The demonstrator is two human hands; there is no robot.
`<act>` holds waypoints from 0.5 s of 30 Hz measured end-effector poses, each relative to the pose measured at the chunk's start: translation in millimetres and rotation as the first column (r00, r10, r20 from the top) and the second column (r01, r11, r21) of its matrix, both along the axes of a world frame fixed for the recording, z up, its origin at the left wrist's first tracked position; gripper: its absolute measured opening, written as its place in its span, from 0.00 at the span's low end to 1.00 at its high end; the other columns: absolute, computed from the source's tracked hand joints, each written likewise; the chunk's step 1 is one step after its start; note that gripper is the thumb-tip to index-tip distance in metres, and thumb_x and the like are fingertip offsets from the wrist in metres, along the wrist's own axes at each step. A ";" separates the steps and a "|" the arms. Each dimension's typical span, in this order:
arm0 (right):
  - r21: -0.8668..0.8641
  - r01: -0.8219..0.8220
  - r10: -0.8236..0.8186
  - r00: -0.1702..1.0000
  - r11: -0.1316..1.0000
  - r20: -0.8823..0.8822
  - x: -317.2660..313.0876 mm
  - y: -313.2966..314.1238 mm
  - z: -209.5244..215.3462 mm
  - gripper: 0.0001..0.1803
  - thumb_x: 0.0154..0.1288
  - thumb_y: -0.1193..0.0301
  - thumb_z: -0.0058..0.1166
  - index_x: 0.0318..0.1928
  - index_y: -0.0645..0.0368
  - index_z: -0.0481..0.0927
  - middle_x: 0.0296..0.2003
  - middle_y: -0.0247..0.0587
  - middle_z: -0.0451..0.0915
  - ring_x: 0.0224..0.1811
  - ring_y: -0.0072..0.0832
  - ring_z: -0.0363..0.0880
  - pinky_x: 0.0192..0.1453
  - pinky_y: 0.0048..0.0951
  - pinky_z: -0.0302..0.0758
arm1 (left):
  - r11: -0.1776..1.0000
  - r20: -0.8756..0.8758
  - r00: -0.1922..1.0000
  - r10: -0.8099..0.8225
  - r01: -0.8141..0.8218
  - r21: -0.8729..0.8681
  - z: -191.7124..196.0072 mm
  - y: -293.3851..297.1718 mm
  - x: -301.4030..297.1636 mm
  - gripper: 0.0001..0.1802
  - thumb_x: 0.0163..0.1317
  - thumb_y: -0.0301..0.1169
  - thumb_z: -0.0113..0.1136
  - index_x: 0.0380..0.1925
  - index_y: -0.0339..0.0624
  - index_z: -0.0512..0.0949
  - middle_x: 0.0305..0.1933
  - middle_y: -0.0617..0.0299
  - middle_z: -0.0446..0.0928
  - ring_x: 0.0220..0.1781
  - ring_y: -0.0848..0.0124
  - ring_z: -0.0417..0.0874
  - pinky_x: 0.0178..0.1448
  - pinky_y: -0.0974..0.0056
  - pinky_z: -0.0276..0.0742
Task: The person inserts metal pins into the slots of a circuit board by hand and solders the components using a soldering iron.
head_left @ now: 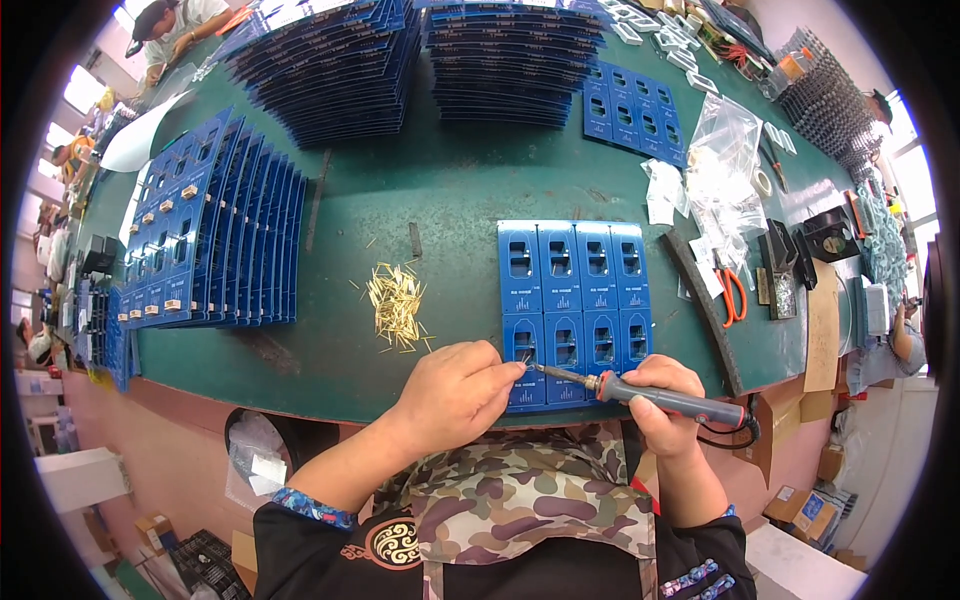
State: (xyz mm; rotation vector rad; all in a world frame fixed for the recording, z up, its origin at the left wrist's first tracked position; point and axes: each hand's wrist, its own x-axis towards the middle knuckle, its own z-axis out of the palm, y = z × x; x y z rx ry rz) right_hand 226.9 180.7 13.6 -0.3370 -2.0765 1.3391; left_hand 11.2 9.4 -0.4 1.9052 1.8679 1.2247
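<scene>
A blue circuit-board panel (570, 300), divided into several units with rectangular cut-outs, lies flat at the table's front edge. My right hand (665, 398) is wrapped round a grey soldering iron (672, 400). The iron points left, its tip close to a cut-out in the panel's lower left. My left hand (462, 392) is closed in a pinch over that same corner, fingertips beside the tip; what it pinches is too small to make out. Left of the panel lies a loose pile of thin gold-coloured pins (396, 306).
Tall stacks of blue boards (515, 70) stand at the back, with upright boards (215, 225) at the left. To the right are a dark strip (703, 310), orange-handled scissors (733, 298), clear plastic bags (722, 160) and a black stand (777, 270). Another person (180, 30) sits far left.
</scene>
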 end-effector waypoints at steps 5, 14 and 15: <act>0.006 -0.002 0.002 1.000 1.000 -0.001 0.9 -0.1 -1.6 0.12 0.53 0.69 0.61 0.34 0.66 0.81 0.23 0.43 0.79 0.21 0.31 0.74 0.27 0.29 0.70 | 1.000 -0.003 1.000 0.000 0.000 0.007 0.3 1.5 0.2 0.13 0.49 0.22 0.63 0.38 0.40 0.81 0.28 0.60 0.74 0.27 0.63 0.78 0.28 0.62 0.74; -0.047 0.018 -0.020 0.998 0.999 -0.051 2.9 -0.3 -1.2 0.12 0.53 0.69 0.61 0.34 0.66 0.81 0.23 0.43 0.78 0.22 0.31 0.74 0.27 0.29 0.70 | 1.000 0.016 1.000 -0.004 0.004 0.027 -1.2 0.4 0.5 0.13 0.50 0.22 0.63 0.38 0.40 0.81 0.27 0.60 0.74 0.26 0.63 0.78 0.28 0.62 0.73; -0.031 0.010 -0.011 0.999 0.999 -0.037 3.6 -0.1 -2.7 0.12 0.53 0.69 0.61 0.34 0.66 0.81 0.23 0.43 0.78 0.22 0.31 0.74 0.27 0.29 0.70 | 1.000 0.012 1.000 -0.009 0.009 0.023 -0.6 0.8 0.5 0.13 0.50 0.22 0.63 0.38 0.40 0.81 0.27 0.60 0.74 0.26 0.63 0.78 0.28 0.62 0.73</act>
